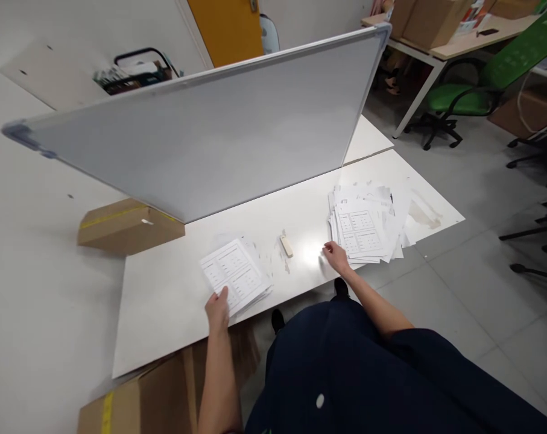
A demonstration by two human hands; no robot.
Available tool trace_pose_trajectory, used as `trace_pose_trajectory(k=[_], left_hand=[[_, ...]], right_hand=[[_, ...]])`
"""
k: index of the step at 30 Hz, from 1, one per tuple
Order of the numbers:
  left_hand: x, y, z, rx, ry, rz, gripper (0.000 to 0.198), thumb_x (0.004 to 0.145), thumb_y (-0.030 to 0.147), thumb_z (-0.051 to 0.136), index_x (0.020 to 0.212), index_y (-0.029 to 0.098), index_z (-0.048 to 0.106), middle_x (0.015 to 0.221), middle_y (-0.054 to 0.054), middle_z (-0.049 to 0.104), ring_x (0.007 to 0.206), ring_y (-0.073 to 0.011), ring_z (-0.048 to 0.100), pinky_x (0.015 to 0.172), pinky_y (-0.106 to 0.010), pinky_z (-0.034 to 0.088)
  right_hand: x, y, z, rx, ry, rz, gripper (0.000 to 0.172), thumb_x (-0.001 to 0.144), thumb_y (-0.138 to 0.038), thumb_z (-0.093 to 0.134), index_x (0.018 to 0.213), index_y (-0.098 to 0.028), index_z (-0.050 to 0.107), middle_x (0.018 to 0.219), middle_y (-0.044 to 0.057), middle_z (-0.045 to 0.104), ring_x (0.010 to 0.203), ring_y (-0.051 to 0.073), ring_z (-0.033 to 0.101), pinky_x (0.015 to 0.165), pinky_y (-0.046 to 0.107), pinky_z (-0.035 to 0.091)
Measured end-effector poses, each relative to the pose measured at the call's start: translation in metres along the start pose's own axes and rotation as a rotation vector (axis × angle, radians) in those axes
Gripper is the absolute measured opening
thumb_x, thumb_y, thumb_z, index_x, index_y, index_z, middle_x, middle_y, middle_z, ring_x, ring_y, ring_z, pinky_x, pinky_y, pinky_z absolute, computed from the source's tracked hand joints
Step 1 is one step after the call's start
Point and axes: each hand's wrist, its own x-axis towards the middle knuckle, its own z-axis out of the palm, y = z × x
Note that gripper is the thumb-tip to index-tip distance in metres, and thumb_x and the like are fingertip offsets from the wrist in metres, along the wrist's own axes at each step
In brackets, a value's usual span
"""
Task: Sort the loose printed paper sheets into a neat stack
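Note:
My left hand [218, 308] grips the near edge of a printed sheet of paper [237, 271], thumb on top. That sheet lies over a small stack of papers on the left part of the white table [160, 301]. My right hand [336, 256] hovers by the table's near edge, fingers curled in, with nothing visible in them. Just beyond it on the right is a larger, untidy pile of papers [361, 226], topped by a similar printed sheet. Between the two stacks lies a small cream-coloured oblong object [286, 246].
A large whiteboard [237, 132] leans along the table's back side. One cardboard box [128, 226] stands behind the left end, and another box [160, 398] sits below the near edge. To the right are a green office chair [463, 99] and a desk [503, 30] with boxes.

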Motion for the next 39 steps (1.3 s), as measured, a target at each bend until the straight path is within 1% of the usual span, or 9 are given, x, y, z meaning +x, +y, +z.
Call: trace_pose_trajectory(k=[3, 5, 9, 13, 18, 22, 25, 30, 39], left_hand=[[0.024, -0.002, -0.024, 0.245, 0.022, 0.011, 0.041, 0.063, 0.036, 0.060, 0.094, 0.009, 0.060, 0.084, -0.010, 0.064, 0.082, -0.0240, 0.061, 0.077, -0.041, 0.048], [0.026, 0.001, -0.028, 0.483, 0.070, 0.035, 0.053, 0.063, 0.037, 0.061, 0.108, 0.009, 0.055, 0.095, -0.014, 0.062, 0.093, -0.0298, 0.057, 0.083, -0.047, 0.043], [0.003, 0.008, -0.014, 0.758, 0.189, 0.160, 0.070, 0.068, 0.041, 0.055, 0.129, 0.012, 0.036, 0.120, -0.021, 0.049, 0.113, -0.0374, 0.042, 0.090, -0.054, 0.033], [-0.024, 0.003, 0.006, 0.723, 0.167, 0.323, 0.063, 0.073, 0.037, 0.051, 0.130, 0.013, 0.035, 0.120, -0.018, 0.048, 0.114, -0.0325, 0.042, 0.093, -0.049, 0.033], [-0.041, 0.002, 0.025, 0.618, 0.116, 0.440, 0.059, 0.075, 0.034, 0.049, 0.129, 0.016, 0.035, 0.118, -0.013, 0.050, 0.113, -0.0265, 0.043, 0.096, -0.043, 0.032], [-0.055, 0.011, 0.041, 0.559, 0.020, 0.487, 0.056, 0.077, 0.034, 0.047, 0.130, 0.017, 0.034, 0.117, -0.012, 0.051, 0.111, -0.0244, 0.044, 0.095, -0.041, 0.034], [-0.066, 0.015, 0.054, 0.527, -0.076, 0.513, 0.055, 0.079, 0.033, 0.045, 0.131, 0.019, 0.032, 0.118, -0.011, 0.051, 0.112, -0.0230, 0.044, 0.095, -0.039, 0.034], [-0.083, 0.014, 0.070, 0.523, -0.203, 0.512, 0.054, 0.080, 0.033, 0.044, 0.131, 0.021, 0.031, 0.118, -0.010, 0.051, 0.112, -0.0228, 0.044, 0.094, -0.038, 0.034], [-0.105, 0.013, 0.075, 0.547, -0.319, 0.451, 0.053, 0.080, 0.032, 0.043, 0.131, 0.022, 0.031, 0.115, -0.009, 0.053, 0.109, -0.0223, 0.047, 0.092, -0.038, 0.036]], right_hand=[[0.016, 0.022, -0.027, -0.246, 0.255, 0.064, 0.038, 0.080, -0.030, 0.042, 0.114, -0.013, 0.046, 0.112, 0.014, 0.053, 0.103, 0.023, 0.046, 0.086, 0.034, 0.035], [0.023, 0.034, -0.036, -0.389, 0.360, 0.111, 0.048, 0.078, -0.034, 0.047, 0.121, -0.012, 0.040, 0.125, 0.018, 0.041, 0.115, 0.028, 0.035, 0.092, 0.038, 0.028], [0.033, 0.049, -0.034, -0.498, 0.367, 0.167, 0.063, 0.073, -0.039, 0.055, 0.124, -0.010, 0.034, 0.133, 0.020, 0.031, 0.122, 0.031, 0.023, 0.096, 0.042, 0.021], [0.034, 0.054, -0.031, -0.515, 0.341, 0.153, 0.047, 0.075, -0.038, 0.051, 0.114, -0.011, 0.046, 0.131, 0.018, 0.035, 0.120, 0.029, 0.026, 0.096, 0.041, 0.022], [0.030, 0.048, -0.038, -0.473, 0.305, 0.139, 0.032, 0.081, -0.030, 0.041, 0.101, -0.012, 0.058, 0.123, 0.016, 0.044, 0.116, 0.027, 0.033, 0.093, 0.037, 0.027], [0.031, 0.043, -0.046, -0.452, 0.229, 0.166, 0.032, 0.085, -0.021, 0.033, 0.095, -0.012, 0.062, 0.098, 0.015, 0.059, 0.097, 0.023, 0.049, 0.081, 0.032, 0.035], [0.031, 0.041, -0.050, -0.468, 0.229, 0.192, 0.032, 0.085, -0.021, 0.032, 0.093, -0.016, 0.062, 0.090, 0.012, 0.062, 0.084, 0.021, 0.054, 0.071, 0.029, 0.036], [0.027, 0.042, -0.048, -0.433, 0.239, 0.223, 0.027, 0.082, -0.023, 0.038, 0.089, -0.020, 0.064, 0.088, 0.008, 0.062, 0.080, 0.019, 0.054, 0.065, 0.027, 0.036], [0.026, 0.047, -0.030, -0.475, 0.330, 0.247, 0.024, 0.078, -0.025, 0.042, 0.084, -0.016, 0.064, 0.101, 0.014, 0.053, 0.095, 0.026, 0.045, 0.076, 0.036, 0.036]])
